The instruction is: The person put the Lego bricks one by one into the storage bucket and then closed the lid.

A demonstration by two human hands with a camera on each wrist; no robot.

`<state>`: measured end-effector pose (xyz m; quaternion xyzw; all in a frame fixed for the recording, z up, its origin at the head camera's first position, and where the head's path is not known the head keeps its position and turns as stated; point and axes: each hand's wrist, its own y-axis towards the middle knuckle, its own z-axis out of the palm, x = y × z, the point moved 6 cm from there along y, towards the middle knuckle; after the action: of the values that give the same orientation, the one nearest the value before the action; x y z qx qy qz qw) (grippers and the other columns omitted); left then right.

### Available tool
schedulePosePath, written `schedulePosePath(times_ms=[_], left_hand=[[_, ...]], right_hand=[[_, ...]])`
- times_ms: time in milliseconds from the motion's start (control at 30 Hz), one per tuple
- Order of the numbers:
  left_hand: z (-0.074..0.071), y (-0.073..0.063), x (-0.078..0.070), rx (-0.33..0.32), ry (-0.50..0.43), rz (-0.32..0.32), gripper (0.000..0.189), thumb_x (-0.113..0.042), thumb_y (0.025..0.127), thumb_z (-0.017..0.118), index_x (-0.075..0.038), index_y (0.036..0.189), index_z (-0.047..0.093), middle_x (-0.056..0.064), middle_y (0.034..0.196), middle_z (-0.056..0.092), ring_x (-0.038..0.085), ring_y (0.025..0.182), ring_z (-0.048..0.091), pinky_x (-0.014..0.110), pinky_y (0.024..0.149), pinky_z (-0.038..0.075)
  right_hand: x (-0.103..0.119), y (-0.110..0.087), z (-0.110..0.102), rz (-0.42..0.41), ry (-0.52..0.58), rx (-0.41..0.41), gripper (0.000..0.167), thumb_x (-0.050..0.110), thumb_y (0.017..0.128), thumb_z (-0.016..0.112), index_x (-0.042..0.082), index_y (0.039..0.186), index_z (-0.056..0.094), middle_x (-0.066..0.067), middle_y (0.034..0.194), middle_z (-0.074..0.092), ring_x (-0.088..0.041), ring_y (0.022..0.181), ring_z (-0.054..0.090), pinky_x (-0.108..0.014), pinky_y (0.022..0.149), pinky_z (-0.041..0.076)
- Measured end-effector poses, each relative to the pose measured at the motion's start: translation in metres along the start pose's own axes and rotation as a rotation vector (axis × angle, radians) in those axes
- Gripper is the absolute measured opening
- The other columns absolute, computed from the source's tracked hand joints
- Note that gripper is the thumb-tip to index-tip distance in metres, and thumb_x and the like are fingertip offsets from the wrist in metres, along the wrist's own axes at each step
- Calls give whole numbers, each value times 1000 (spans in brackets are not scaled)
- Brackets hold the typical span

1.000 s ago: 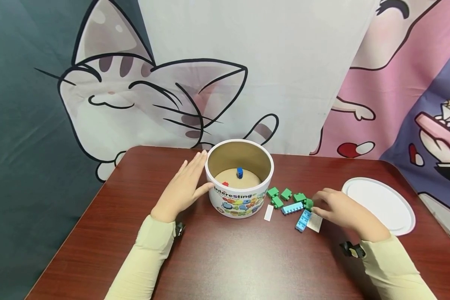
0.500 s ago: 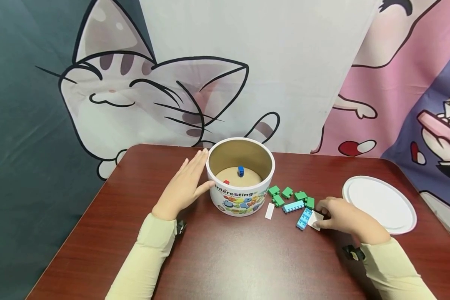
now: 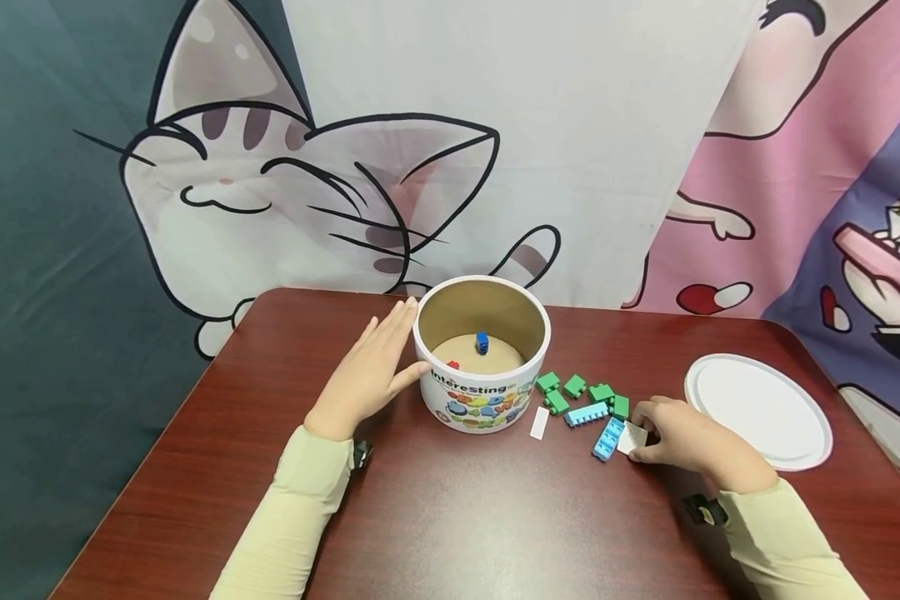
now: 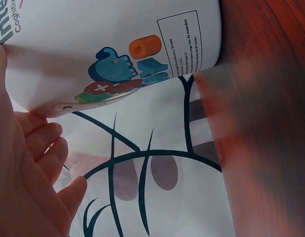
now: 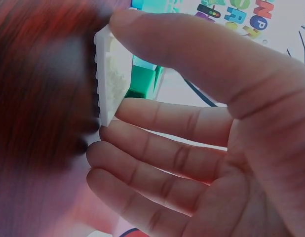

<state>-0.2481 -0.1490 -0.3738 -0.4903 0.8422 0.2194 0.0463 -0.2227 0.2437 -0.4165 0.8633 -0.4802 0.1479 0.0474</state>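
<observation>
My left hand (image 3: 366, 375) rests against the left side of a round white bucket (image 3: 480, 408) with printed pictures, its fingers straight and its thumb at the rim. A blue brick (image 3: 482, 342) and a red piece (image 3: 453, 365) lie inside the bucket. To the right, my right hand (image 3: 693, 437) pinches a white building plate (image 3: 630, 439) low at the table. In the right wrist view the thumb is at one end of the white building plate (image 5: 115, 74) and the index finger at the other, with its studs facing the table. A light blue brick (image 3: 608, 438) lies just left of it.
Several green bricks (image 3: 574, 386) and another light blue brick (image 3: 587, 414) lie between the bucket and my right hand. A narrow white piece (image 3: 539, 422) is in front of the bucket. Behind my right hand lies a round white lid (image 3: 761, 408). A printed cloth (image 3: 570, 150) hangs behind the table.
My right hand has come from beside the green bricks slightly nearer to me and onto the white building plate, which has turned a little. The left hand has stayed against the bucket.
</observation>
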Motion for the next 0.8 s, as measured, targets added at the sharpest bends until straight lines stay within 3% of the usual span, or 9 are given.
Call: schedulePosePath(times_ms=[533,800], left_hand=[[1,0,-1,-4,-10,3,86,-49,99,61,-7,162,20,7,168,20,21,155,15,51,125,14],[1,-1,1,3,3,-4,86,-48,99,61,-7,162,20,7,168,20,21,155,14,50,125,14]], right_hand=[[0,-5,-8,23,-12,-6,31,23,74,86,5,91,67,2,84,57,-10,73,51,-30,62,48],[12,4,-23,18,-19,-79,32,21,74,86,3,92,66,0,84,56,-13,74,51,-31,62,48]])
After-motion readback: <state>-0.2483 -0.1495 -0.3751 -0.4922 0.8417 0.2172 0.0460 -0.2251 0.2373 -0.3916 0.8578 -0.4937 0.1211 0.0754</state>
